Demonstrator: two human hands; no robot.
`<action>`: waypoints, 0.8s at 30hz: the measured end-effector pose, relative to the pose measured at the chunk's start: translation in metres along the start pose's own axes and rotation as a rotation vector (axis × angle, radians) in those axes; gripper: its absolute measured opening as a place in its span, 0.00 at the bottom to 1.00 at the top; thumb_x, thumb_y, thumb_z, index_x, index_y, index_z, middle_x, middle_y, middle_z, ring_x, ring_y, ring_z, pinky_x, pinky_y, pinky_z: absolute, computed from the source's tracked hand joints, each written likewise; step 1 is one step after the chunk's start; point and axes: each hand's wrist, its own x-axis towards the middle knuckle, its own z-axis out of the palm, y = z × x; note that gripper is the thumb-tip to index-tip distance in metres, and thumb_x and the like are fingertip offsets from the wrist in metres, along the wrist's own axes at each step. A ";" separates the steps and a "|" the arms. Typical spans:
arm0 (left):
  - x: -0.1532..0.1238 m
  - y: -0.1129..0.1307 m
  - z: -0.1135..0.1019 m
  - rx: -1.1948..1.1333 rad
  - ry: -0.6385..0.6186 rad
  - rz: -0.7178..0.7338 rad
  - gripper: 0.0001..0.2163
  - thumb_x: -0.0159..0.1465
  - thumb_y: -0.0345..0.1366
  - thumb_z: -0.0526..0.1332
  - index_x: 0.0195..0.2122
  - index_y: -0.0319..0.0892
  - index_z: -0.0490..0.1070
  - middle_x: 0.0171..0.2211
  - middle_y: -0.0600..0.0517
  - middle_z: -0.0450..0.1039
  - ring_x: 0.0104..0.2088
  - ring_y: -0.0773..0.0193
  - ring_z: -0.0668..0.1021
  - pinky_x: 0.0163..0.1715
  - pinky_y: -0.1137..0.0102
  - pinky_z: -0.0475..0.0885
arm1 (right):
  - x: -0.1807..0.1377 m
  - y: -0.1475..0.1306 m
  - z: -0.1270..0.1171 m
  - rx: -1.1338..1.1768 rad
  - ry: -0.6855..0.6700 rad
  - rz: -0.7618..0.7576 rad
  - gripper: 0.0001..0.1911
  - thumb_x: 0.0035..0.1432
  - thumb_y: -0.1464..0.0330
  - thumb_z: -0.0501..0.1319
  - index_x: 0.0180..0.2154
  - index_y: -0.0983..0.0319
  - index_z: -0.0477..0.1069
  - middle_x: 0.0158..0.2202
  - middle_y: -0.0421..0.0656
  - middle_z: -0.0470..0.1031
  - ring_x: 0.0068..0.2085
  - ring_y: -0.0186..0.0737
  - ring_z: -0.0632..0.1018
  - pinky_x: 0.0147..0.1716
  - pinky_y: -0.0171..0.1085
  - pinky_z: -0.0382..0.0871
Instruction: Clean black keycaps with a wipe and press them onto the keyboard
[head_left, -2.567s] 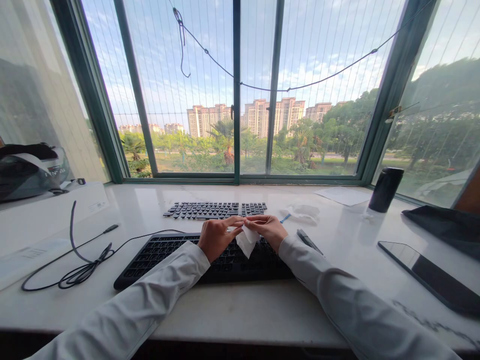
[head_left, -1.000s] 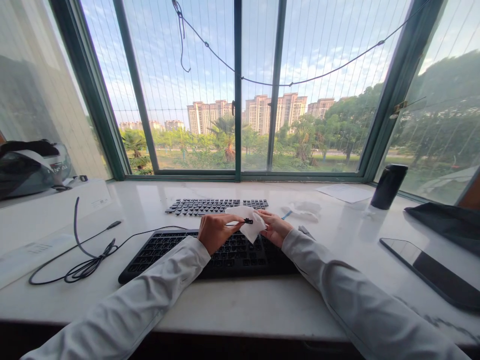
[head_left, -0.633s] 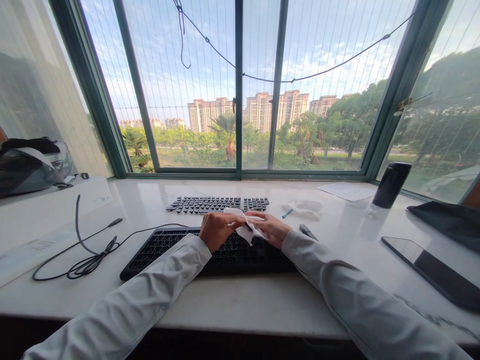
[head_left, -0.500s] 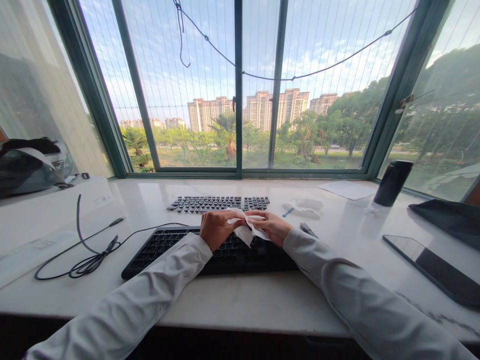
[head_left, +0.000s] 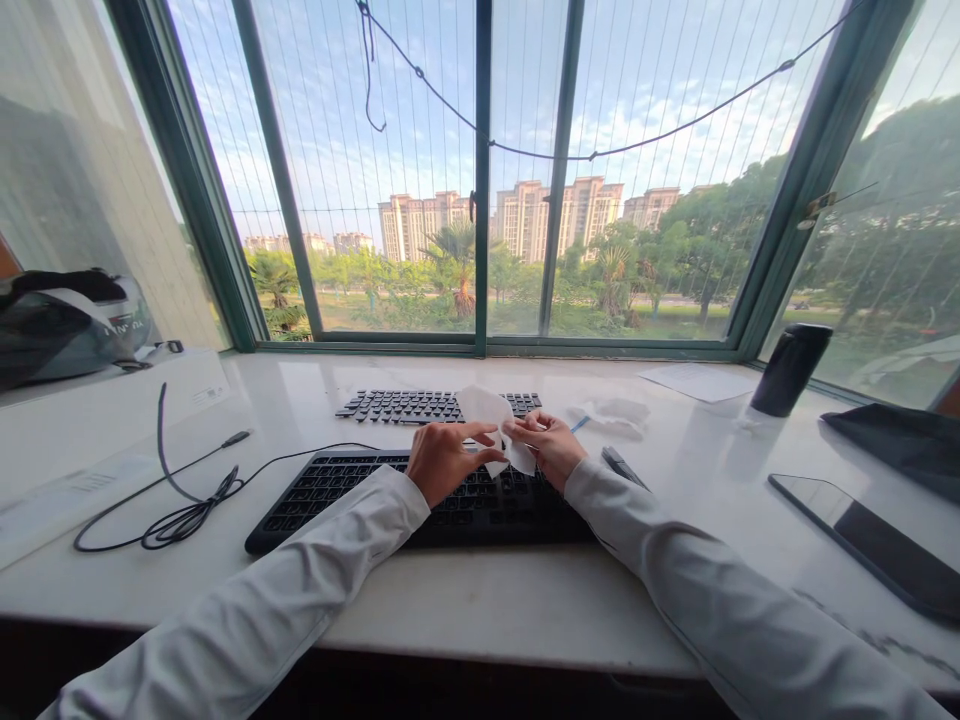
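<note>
Both of my hands meet above a black wired keyboard (head_left: 352,495) at the near edge of the white sill. My left hand (head_left: 442,462) and my right hand (head_left: 551,448) each pinch a white wipe (head_left: 487,412) that stands up between them. In an earlier frame a small black piece showed in my left fingers; now I cannot see it. A second black keyboard (head_left: 405,405) lies farther back, just behind the wipe.
A coiled black cable (head_left: 180,515) lies left of the keyboard. A crumpled wipe (head_left: 611,415), a black pen (head_left: 622,468), paper (head_left: 694,382) and a black cup (head_left: 791,370) sit to the right. A dark phone (head_left: 870,545) lies at the right; a helmet (head_left: 67,325) rests far left.
The wipe hung down between my hands, was folded and rubbed between the fingers, and now stands opened upward. My hands have stayed over the near keyboard. The view has shifted slightly.
</note>
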 end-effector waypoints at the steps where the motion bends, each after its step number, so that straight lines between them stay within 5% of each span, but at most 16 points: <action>1: 0.000 0.001 0.000 -0.003 -0.005 -0.001 0.15 0.55 0.49 0.65 0.42 0.53 0.78 0.33 0.59 0.80 0.30 0.65 0.80 0.31 0.74 0.69 | 0.000 0.001 0.001 0.002 -0.002 -0.004 0.28 0.29 0.65 0.76 0.21 0.61 0.55 0.26 0.38 0.76 0.26 0.32 0.74 0.24 0.30 0.65; 8: -0.001 0.006 0.001 -0.073 -0.018 0.020 0.12 0.58 0.45 0.63 0.41 0.50 0.78 0.34 0.57 0.80 0.27 0.65 0.79 0.32 0.73 0.70 | 0.002 0.004 -0.002 -0.062 0.000 0.005 0.30 0.28 0.62 0.76 0.20 0.61 0.54 0.28 0.40 0.76 0.26 0.34 0.74 0.23 0.31 0.65; 14: 0.001 0.007 0.003 -0.223 -0.058 -0.035 0.14 0.56 0.42 0.65 0.44 0.49 0.78 0.32 0.57 0.80 0.19 0.69 0.74 0.27 0.74 0.71 | 0.008 -0.003 -0.014 -0.304 -0.075 -0.099 0.23 0.32 0.59 0.74 0.22 0.61 0.62 0.23 0.40 0.76 0.20 0.31 0.70 0.18 0.31 0.60; 20: 0.004 -0.001 0.010 -0.507 -0.144 -0.157 0.17 0.55 0.42 0.66 0.44 0.44 0.77 0.36 0.51 0.80 0.36 0.60 0.81 0.36 0.71 0.75 | 0.006 -0.004 -0.017 -0.631 -0.107 -0.213 0.17 0.44 0.58 0.68 0.33 0.60 0.69 0.28 0.42 0.79 0.20 0.32 0.70 0.18 0.31 0.58; 24: 0.005 -0.007 0.013 -0.613 -0.221 -0.233 0.20 0.53 0.43 0.68 0.45 0.41 0.76 0.37 0.48 0.80 0.40 0.56 0.81 0.39 0.67 0.76 | 0.002 -0.005 -0.014 -0.868 -0.067 -0.373 0.09 0.50 0.61 0.63 0.30 0.58 0.67 0.27 0.40 0.79 0.25 0.38 0.75 0.23 0.32 0.62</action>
